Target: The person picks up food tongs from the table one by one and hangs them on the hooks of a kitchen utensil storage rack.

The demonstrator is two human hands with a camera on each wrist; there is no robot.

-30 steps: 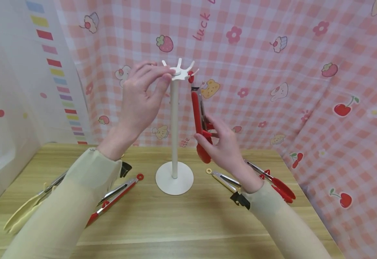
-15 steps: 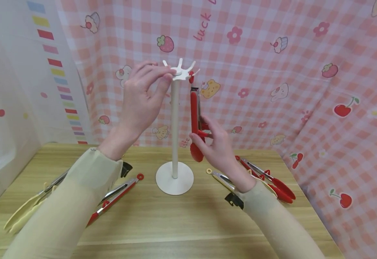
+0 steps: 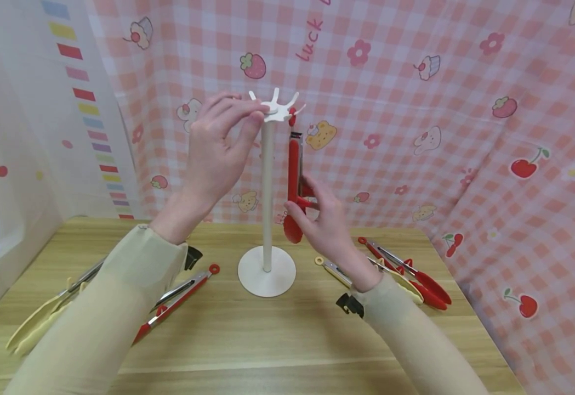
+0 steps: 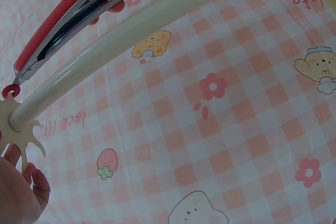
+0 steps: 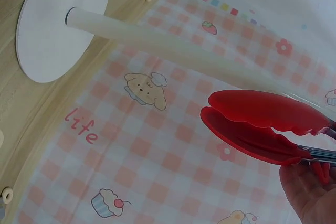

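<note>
A white hook stand (image 3: 267,192) with a round base and a ring of curved prongs at its top stands on the table. At its top disc my left hand (image 3: 218,145) pinches the hub between thumb and fingers. Red tongs (image 3: 294,167) hang upright on the stand's right side, their red loop (image 4: 10,91) at a prong in the left wrist view. Lower down, my right hand (image 3: 328,222) grips the tongs, thumb in front and fingers behind. The tongs' red scalloped heads (image 5: 262,124) are slightly apart in the right wrist view, close by the pole.
Pale yellow tongs (image 3: 40,321) and red tongs (image 3: 183,299) lie at the left, partly under the left sleeve. To the right lie other yellow tongs (image 3: 334,269) and red tongs (image 3: 427,285). A checked cloth (image 3: 391,109) hangs behind the table.
My right hand has moved slightly left, bringing the red tongs from a slant to nearly vertical beside the pole. My left hand stays on the stand's top.
</note>
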